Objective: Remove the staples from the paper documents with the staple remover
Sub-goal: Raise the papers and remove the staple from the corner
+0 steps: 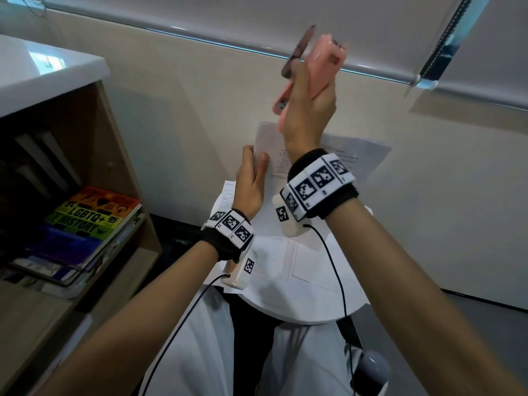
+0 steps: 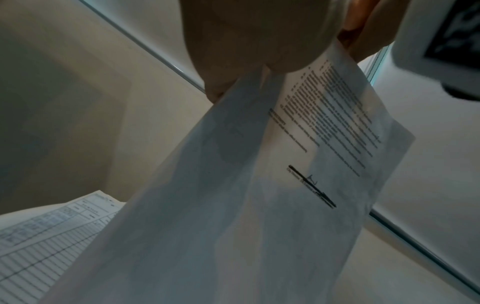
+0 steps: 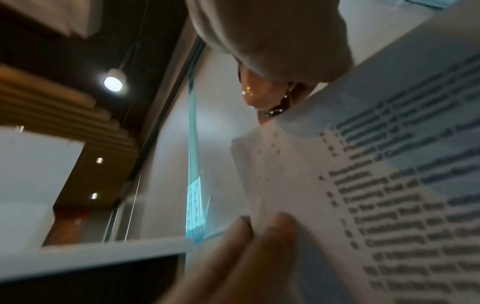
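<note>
Head view: the right hand (image 1: 310, 110) is raised, fingers curled round a pink remover (image 1: 323, 70) whose lower end meets the top left corner of the paper (image 1: 351, 158). The left hand (image 1: 251, 181) pinches the paper's left edge, thumb in front. More sheets (image 1: 285, 261) lie on the round white worktop (image 1: 300, 310) below. Books (image 1: 85, 224) sit on a shelf at left.

Left wrist view: the fingers (image 2: 254, 37) pinch the printed paper (image 2: 259, 205), which hangs down; a lined sheet (image 2: 46, 236) lies lower left.

Right wrist view: the remover's metal tip (image 3: 272, 111) touches the paper's corner (image 3: 259, 144); left fingers (image 3: 280, 226) pinch the edge below.
</note>
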`<action>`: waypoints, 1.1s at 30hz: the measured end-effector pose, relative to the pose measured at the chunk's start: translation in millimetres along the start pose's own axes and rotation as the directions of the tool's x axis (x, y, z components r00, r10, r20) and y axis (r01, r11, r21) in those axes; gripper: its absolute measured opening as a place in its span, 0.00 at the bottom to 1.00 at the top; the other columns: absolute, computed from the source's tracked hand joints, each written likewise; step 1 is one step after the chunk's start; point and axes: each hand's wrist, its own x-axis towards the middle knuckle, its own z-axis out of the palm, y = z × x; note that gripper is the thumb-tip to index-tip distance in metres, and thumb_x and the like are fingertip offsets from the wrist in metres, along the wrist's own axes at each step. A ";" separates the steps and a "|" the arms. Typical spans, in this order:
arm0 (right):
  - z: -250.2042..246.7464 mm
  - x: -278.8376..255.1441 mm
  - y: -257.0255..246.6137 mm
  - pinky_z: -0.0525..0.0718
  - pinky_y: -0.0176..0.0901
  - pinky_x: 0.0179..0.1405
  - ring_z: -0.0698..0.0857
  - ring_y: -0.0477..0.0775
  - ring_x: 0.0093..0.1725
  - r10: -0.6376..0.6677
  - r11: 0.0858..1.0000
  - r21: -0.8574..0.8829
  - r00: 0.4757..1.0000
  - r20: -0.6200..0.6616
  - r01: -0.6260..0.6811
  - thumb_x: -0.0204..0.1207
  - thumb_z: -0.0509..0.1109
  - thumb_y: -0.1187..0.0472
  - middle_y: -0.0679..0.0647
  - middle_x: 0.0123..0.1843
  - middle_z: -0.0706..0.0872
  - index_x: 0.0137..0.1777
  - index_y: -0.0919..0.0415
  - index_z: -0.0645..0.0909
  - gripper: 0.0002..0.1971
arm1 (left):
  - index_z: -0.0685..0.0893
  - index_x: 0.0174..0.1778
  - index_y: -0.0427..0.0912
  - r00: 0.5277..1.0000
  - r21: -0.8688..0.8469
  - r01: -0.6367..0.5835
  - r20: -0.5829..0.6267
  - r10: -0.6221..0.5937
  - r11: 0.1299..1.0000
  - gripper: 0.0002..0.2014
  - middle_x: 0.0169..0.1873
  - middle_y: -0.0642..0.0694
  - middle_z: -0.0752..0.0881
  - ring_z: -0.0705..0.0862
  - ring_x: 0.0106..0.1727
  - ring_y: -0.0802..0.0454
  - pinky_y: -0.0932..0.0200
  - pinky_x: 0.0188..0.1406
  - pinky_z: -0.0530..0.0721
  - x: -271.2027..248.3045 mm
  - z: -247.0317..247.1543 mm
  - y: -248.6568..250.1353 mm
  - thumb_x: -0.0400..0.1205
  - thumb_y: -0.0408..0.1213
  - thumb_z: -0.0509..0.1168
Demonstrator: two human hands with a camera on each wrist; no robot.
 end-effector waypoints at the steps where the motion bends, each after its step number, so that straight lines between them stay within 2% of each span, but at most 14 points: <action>1: 2.3 -2.4 5.4 0.81 0.38 0.26 0.78 0.37 0.21 -0.033 0.998 -0.061 0.999 -0.001 0.033 0.78 0.70 0.60 0.43 0.26 0.80 0.51 0.66 0.80 0.08 | 0.67 0.47 0.39 1.000 -0.001 -0.011 -0.003 0.011 1.000 0.11 0.34 0.56 0.74 0.74 0.33 0.62 0.60 0.35 0.76 0.0 0.3 -0.2 0.87 0.44 0.52; 5: 6.3 -12.7 18.8 0.86 0.62 0.43 0.84 0.50 0.31 -0.208 0.931 -0.300 0.978 0.032 0.208 0.71 0.66 0.40 0.42 0.28 0.81 0.46 0.58 0.82 0.21 | 0.66 0.46 0.40 0.999 0.024 -0.040 -0.008 0.040 0.999 0.07 0.31 0.59 0.72 0.71 0.30 0.66 0.64 0.34 0.73 0.4 0.3 -3.4 0.89 0.37 0.51; 7: 6.5 -15.0 18.4 0.82 0.64 0.51 0.80 0.36 0.28 -0.284 0.888 -0.368 0.958 0.031 0.275 0.72 0.69 0.44 0.35 0.27 0.75 0.45 0.63 0.83 0.19 | 0.66 0.46 0.39 0.999 0.040 -0.043 -0.023 0.044 0.998 0.07 0.31 0.59 0.71 0.72 0.29 0.67 0.68 0.34 0.72 1.7 0.5 -4.1 0.89 0.35 0.51; 9: 4.3 -14.9 20.8 0.80 0.61 0.55 0.78 0.30 0.34 -0.322 0.871 -0.384 0.947 0.024 0.306 0.72 0.70 0.49 0.32 0.28 0.72 0.45 0.64 0.82 0.16 | 0.66 0.46 0.38 0.998 0.037 -0.046 -0.037 0.047 0.998 0.07 0.31 0.59 0.71 0.74 0.30 0.69 0.74 0.33 0.71 3.5 0.0 -3.6 0.89 0.34 0.50; 11: 1.9 -12.7 25.4 0.82 0.61 0.51 0.80 0.38 0.36 -0.273 0.893 -0.362 0.961 0.036 0.267 0.72 0.69 0.44 0.35 0.28 0.74 0.46 0.64 0.82 0.20 | 0.67 0.46 0.37 0.998 0.029 -0.049 -0.036 0.050 0.998 0.07 0.32 0.59 0.71 0.74 0.30 0.70 0.76 0.33 0.71 3.8 -0.3 -4.1 0.89 0.33 0.49; 13: -0.3 -11.3 28.8 0.85 0.61 0.42 0.84 0.59 0.36 -0.213 0.927 -0.307 0.976 0.046 0.216 0.70 0.66 0.38 0.43 0.30 0.80 0.46 0.62 0.82 0.25 | 0.67 0.47 0.37 0.999 0.032 -0.044 -0.029 0.044 0.999 0.07 0.32 0.59 0.71 0.75 0.31 0.70 0.76 0.34 0.71 3.0 0.7 -4.5 0.89 0.35 0.49; 14: -0.8 -10.7 27.6 0.86 0.61 0.37 0.85 0.63 0.35 -0.184 0.951 -0.245 0.982 0.053 0.191 0.69 0.67 0.39 0.46 0.30 0.82 0.46 0.61 0.82 0.23 | 0.66 0.47 0.37 0.999 0.037 -0.041 -0.024 0.042 0.998 0.07 0.32 0.58 0.71 0.75 0.31 0.70 0.75 0.33 0.71 2.3 1.1 -4.4 0.89 0.35 0.49; 16: -2.3 -10.2 17.7 0.87 0.58 0.31 0.85 0.60 0.30 -0.173 0.985 -0.022 0.985 0.020 0.173 0.70 0.72 0.49 0.53 0.32 0.85 0.51 0.65 0.82 0.19 | 0.66 0.47 0.38 0.999 0.050 -0.039 -0.023 0.040 0.998 0.07 0.32 0.58 0.71 0.75 0.30 0.70 0.74 0.32 0.72 2.1 1.4 -4.4 0.89 0.36 0.48; 19: -14.4 3.7 -4.3 0.83 0.45 0.27 0.83 0.59 0.30 -0.226 0.952 0.181 0.965 -0.132 0.247 0.74 0.70 0.67 0.65 0.37 0.85 0.65 0.83 0.71 0.24 | 0.66 0.47 0.40 0.997 0.070 -0.049 -0.063 0.054 0.996 0.07 0.33 0.60 0.72 0.75 0.32 0.69 0.71 0.33 0.73 5.2 -1.3 -6.4 0.89 0.36 0.48; 22: -44.9 24.0 -19.1 0.79 0.40 0.23 0.81 0.52 0.25 -0.301 0.929 0.174 0.941 -0.155 0.326 0.71 0.73 0.66 0.60 0.34 0.84 0.63 0.84 0.72 0.26 | 0.67 0.48 0.44 0.995 0.051 -0.018 -0.096 0.023 0.999 0.06 0.36 0.59 0.76 0.76 0.35 0.68 0.66 0.38 0.77 8.7 -5.1 -10.1 0.89 0.38 0.48; 25: -95.1 30.9 -8.8 0.79 0.40 0.20 0.84 0.51 0.26 -0.204 0.964 0.155 0.975 -0.085 0.215 0.71 0.70 0.67 0.67 0.44 0.80 0.63 0.70 0.68 0.22 | 0.67 0.49 0.45 0.993 0.038 -0.010 -0.117 0.014 0.999 0.06 0.38 0.59 0.77 0.76 0.37 0.67 0.68 0.41 0.77 11.5 -7.9 -12.4 0.89 0.39 0.48; 27: -129.1 27.9 8.9 0.79 0.38 0.22 0.86 0.60 0.32 -0.047 0.995 0.086 0.998 0.038 0.044 0.71 0.70 0.63 0.67 0.45 0.79 0.65 0.74 0.65 0.27 | 0.67 0.48 0.47 0.993 0.043 -0.009 -0.121 0.014 0.999 0.06 0.38 0.60 0.76 0.75 0.36 0.68 0.72 0.40 0.76 13.1 -9.2 -12.6 0.89 0.39 0.48; 31: -157.8 20.9 45.3 0.81 0.43 0.36 0.85 0.57 0.37 0.320 0.938 -0.205 0.925 0.207 -0.279 0.57 0.69 0.52 0.57 0.40 0.84 0.49 0.63 0.78 0.21 | 0.67 0.48 0.46 0.997 0.029 -0.010 -0.071 0.012 1.000 0.06 0.38 0.60 0.76 0.75 0.35 0.72 0.77 0.38 0.75 13.6 -9.5 -9.1 0.90 0.39 0.47; 33: -157.1 18.5 50.5 0.79 0.40 0.35 0.83 0.57 0.36 0.367 0.915 -0.260 0.902 0.226 -0.307 0.55 0.69 0.50 0.53 0.35 0.85 0.45 0.62 0.80 0.20 | 0.67 0.49 0.45 0.998 0.008 -0.023 -0.050 0.023 1.000 0.06 0.40 0.59 0.76 0.76 0.37 0.74 0.79 0.40 0.75 13.7 -9.2 -5.4 0.90 0.38 0.47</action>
